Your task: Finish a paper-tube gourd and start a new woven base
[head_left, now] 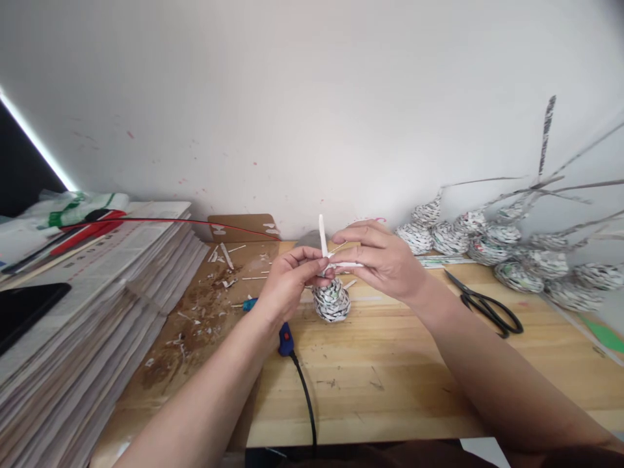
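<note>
"Wooden tabletop, pale wall behind; where's the woven paper piece?"

"Just under both hands. Left hand pinches its top, thumb against fingers, probably to steady it. Right hand half-curls beside a white strip above it (whether gripping, I can't tell)."

"And the scissors?"

"Right of it; blue corded tool left of it, likely both placed within reach."

The single head-worn camera looks forward and down from above the near edge of the pale, wood-grained tabletop, close to the bare left hand and bare right hand over it, facing the smooth, whitish, red-flecked wall behind it, with what may be dark clothing, dimly seen, at its near edge.
</note>
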